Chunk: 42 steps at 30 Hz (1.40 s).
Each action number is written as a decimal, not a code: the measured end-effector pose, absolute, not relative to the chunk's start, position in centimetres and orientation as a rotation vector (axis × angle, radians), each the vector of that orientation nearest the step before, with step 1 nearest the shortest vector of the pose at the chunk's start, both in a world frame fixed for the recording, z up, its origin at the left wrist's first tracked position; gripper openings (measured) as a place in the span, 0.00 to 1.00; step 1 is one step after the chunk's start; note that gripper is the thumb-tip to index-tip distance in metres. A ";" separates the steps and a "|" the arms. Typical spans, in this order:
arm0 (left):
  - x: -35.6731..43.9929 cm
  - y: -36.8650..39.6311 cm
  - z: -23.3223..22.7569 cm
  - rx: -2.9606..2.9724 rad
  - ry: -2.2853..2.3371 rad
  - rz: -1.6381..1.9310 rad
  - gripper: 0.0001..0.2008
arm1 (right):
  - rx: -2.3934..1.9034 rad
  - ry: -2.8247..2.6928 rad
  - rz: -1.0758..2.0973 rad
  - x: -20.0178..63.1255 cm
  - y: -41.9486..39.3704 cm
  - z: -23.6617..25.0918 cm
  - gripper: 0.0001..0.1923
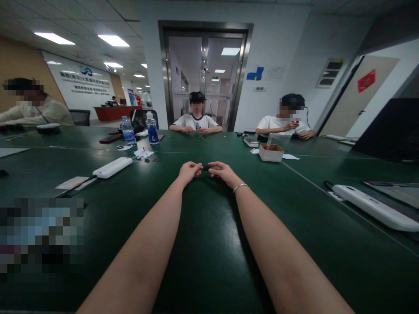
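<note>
Green table (209, 261) mid-span | left hand (189, 171), right hand (222, 171) pinching small dark object (206, 167), possibly

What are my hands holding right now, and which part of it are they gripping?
A small dark object, too small to identify, is pinched between both hands: the left hand grips its left end, the right hand its right end, above the green table.

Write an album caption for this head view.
Both hands, left hand and right hand, pinch a small dark object above the green table.
</note>
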<state>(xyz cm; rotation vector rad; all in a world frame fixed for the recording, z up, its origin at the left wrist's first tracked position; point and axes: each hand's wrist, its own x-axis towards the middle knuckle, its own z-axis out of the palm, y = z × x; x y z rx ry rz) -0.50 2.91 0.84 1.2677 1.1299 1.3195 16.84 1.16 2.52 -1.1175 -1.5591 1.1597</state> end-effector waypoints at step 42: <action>-0.4 2.1 1.8 1.291 1.170 1.214 0.10 | -1.003 -1.545 1.223 17.5 2.3 1.5 0.19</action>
